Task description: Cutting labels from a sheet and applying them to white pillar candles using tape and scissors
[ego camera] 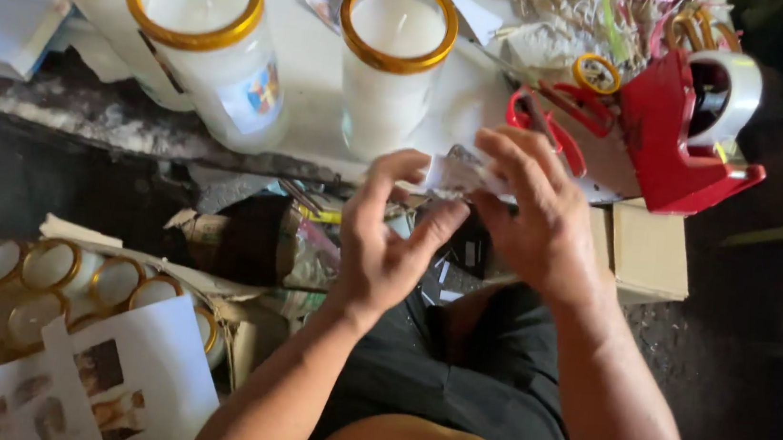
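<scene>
Both hands mid-frame: left hand and right hand each pinch a small blurred paper slip, fingers closed on it, detail unreadable. Candle jar just above on bench; red tape dispenser upper right.

Illumination is uneven. The upper part of the frame is bright: the white table top and the wax in the glass candles are washed out, nearly without detail. The left centre and the right edge fall into deep shadow. Both hands are softened by motion blur. The tape dispenser at upper right is slightly out of focus. Overall sharpness is low.
</scene>
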